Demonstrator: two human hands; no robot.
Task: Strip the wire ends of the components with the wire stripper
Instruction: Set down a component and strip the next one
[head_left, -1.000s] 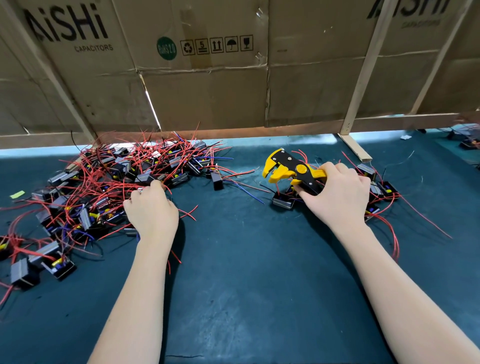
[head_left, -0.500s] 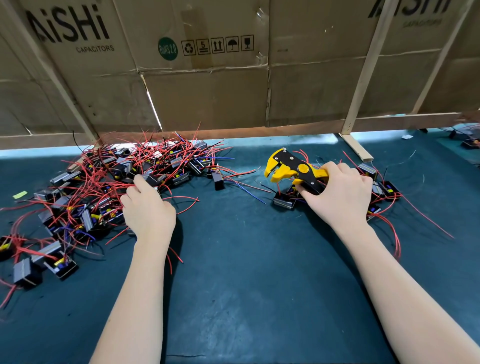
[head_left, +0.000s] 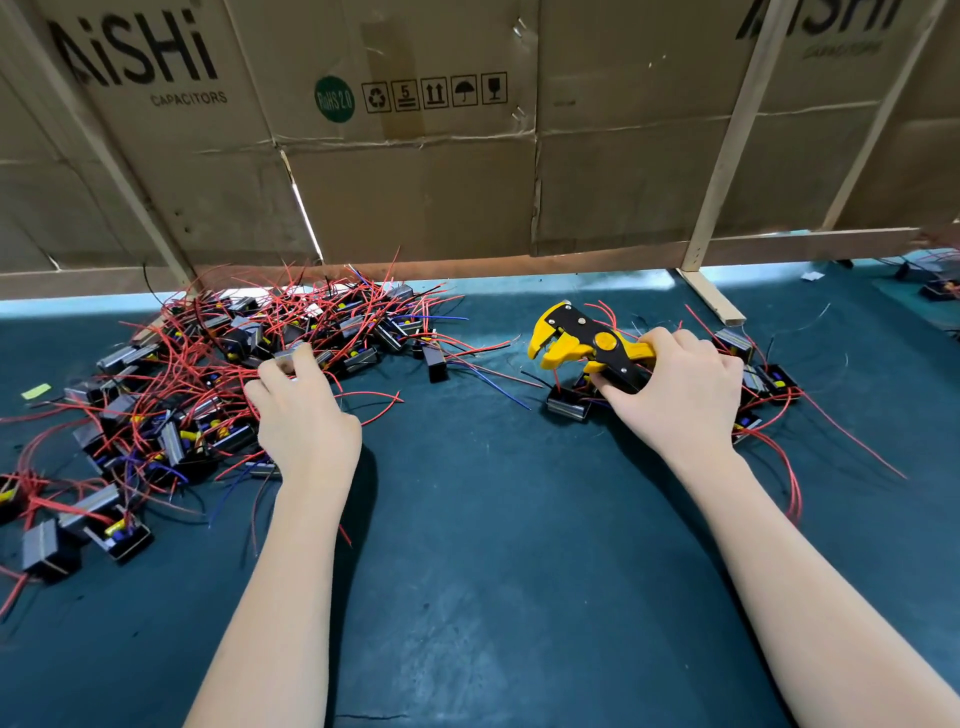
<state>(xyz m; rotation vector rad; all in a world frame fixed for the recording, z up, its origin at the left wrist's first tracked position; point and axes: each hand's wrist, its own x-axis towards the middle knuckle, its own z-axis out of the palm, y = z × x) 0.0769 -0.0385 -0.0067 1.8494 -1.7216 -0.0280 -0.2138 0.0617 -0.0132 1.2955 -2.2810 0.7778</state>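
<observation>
We grip the stripper in our right hand, fingers curled round its handles, its yellow-and-black head pointing toward ten o'clock with the jaws parted. Just below it, at six o'clock, a component lies on the desk, and more of them sit at three o'clock behind the hand, red wires trailing out. Well apart at nine o'clock spreads the big pile of components and tangled wires. Our left hand reaches into its near edge, fingertips pinching a small grey component. Cardboard on wooden slats stands at twelve o'clock.
</observation>
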